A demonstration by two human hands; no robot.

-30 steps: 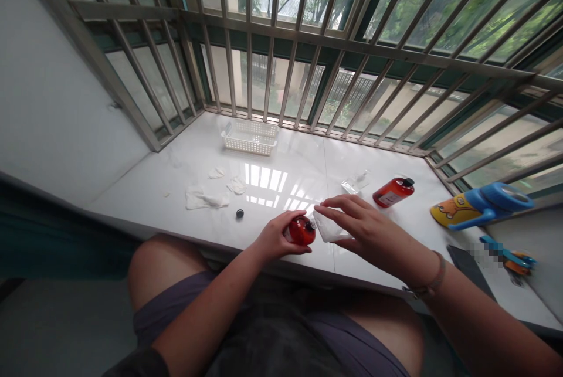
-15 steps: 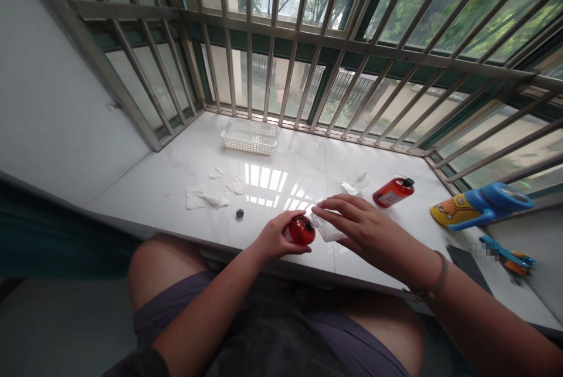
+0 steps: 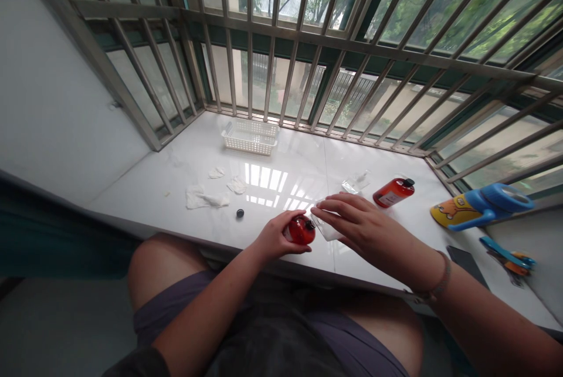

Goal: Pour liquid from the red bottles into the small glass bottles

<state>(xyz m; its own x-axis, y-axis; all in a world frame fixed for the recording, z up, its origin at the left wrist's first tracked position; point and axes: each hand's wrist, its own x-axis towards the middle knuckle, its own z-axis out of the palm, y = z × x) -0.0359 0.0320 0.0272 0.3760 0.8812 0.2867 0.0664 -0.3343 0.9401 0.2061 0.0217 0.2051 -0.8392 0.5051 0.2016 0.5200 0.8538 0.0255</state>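
Steel window bars (image 3: pixel 248 60) rise over a glossy white stone sill (image 3: pixel 303 154). On it we count one white plastic lattice basket (image 3: pixel 250 138), one smooth red bottle (image 3: pixel 393 192) lying on its side, one blue-and-yellow plastic toy (image 3: pixel 479 208), three crumpled white wipes (image 3: pixel 202 196) and one small round black cap (image 3: pixel 240 213).

Near the sill's front edge, our left hand (image 3: pixel 279 235) wraps a second, rounder red bottle (image 3: pixel 301 230), its fingers (image 3: pixel 281 226) clamped around it. Our right hand (image 3: pixel 373 236) is just beside that bottle, its fingers (image 3: pixel 341 204) together on a clear plastic pouch (image 3: pixel 326 228). Glare makes the pouch's exact shape hard to read.
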